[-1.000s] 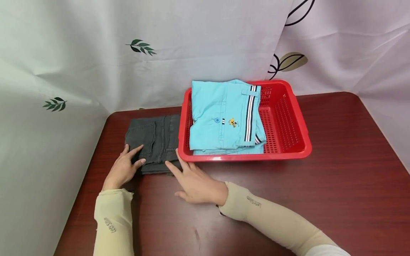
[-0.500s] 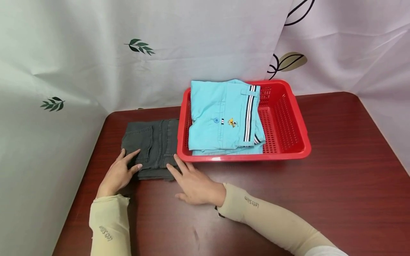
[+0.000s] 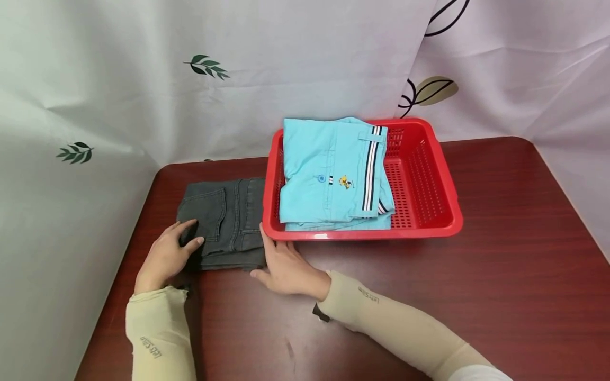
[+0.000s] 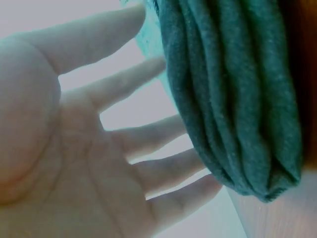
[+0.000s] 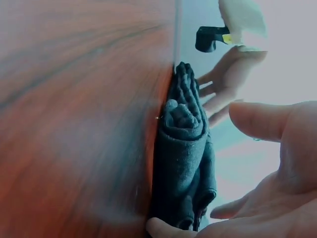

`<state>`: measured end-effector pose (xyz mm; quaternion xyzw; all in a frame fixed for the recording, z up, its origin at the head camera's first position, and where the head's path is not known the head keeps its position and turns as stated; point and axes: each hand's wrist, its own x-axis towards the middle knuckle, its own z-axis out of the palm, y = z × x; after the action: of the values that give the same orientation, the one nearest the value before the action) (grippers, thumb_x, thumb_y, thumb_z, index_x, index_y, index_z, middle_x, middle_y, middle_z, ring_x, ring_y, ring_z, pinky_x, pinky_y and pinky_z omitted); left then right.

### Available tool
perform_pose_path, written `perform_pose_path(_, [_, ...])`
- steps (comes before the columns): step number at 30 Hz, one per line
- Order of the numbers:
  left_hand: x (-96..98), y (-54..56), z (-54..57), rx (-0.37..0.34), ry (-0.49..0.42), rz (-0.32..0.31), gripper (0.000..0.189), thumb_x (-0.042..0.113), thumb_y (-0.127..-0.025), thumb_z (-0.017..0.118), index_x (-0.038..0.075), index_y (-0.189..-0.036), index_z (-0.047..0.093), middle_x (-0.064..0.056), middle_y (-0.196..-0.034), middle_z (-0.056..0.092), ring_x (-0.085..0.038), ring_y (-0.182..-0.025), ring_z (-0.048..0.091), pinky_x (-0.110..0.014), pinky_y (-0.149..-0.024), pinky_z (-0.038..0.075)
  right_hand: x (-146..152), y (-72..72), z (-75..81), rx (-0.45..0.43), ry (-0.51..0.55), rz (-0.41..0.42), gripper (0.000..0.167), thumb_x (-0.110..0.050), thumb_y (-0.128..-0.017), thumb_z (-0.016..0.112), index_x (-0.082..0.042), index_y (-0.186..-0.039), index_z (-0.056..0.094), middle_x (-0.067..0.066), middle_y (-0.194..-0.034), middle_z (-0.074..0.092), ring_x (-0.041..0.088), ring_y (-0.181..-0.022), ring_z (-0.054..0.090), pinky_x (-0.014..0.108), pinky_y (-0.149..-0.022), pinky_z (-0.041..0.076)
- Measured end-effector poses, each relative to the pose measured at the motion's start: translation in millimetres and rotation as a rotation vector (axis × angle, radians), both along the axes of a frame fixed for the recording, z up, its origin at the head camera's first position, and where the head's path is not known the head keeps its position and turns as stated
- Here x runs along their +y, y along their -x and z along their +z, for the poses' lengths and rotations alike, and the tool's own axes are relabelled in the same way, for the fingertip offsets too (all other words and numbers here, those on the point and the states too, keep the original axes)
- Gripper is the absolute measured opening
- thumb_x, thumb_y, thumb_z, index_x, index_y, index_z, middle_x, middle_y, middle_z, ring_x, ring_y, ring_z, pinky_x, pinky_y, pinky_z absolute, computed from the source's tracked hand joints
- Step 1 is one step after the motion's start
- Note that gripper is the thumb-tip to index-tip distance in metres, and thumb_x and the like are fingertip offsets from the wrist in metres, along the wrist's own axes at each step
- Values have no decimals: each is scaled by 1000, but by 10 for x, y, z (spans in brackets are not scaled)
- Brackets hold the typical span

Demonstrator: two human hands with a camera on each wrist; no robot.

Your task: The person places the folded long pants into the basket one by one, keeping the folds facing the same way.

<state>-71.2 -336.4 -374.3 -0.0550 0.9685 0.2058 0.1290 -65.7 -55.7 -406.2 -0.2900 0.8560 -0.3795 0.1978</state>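
Folded dark grey jeans lie on the table to the left of the red basket, their stacked layers showing in both wrist views. At their left edge is my left hand, its fingertips against the cloth; the left wrist view has its fingers spread and fairly straight beside the layers. My right hand is at the jeans' front right corner, just under the basket's corner. In the right wrist view its thumb stands apart, with one fingertip low by the fold. Neither hand grips the cloth.
The red plastic basket holds folded turquoise trousers with a striped waistband, filling its left part. The dark red wooden table extends right and front. White patterned fabric hangs behind and to the left.
The jeans have shifted slightly left and toward me. My left hand has moved left and slightly nearer me with its fingers closer together; my right hand's fingers have drawn together at the corner.
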Motion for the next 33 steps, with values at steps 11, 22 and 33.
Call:
perform_pose_path(11, [37, 207, -22, 44, 1, 262, 70, 32, -107, 43, -8, -157, 12, -41, -154, 21, -57, -141, 22, -65, -113, 21, -199, 89, -45, -79, 168, -147, 101, -26, -96, 69, -7, -161, -7, 3, -169, -5, 16, -153, 1, 34, -121, 20])
perform_pose_path(22, [49, 339, -109, -80, -8, 362, 72, 34, -109, 34, -7, -158, 1, -40, -155, 16, -57, -141, 21, -64, -114, 22, -323, 131, -40, -142, 179, -239, 91, -30, -99, 63, 0, -160, 3, 9, -168, 7, 17, -152, 11, 35, -120, 24])
perform_pose_path(33, [58, 338, -145, -37, -4, 371, 70, 23, -107, 43, -9, -157, 5, -42, -152, 22, -58, -139, 24, -64, -114, 23, -360, 209, -78, -203, 210, -322, 68, -26, -105, 54, 6, -156, 22, 16, -162, 26, 24, -149, 23, 40, -120, 25])
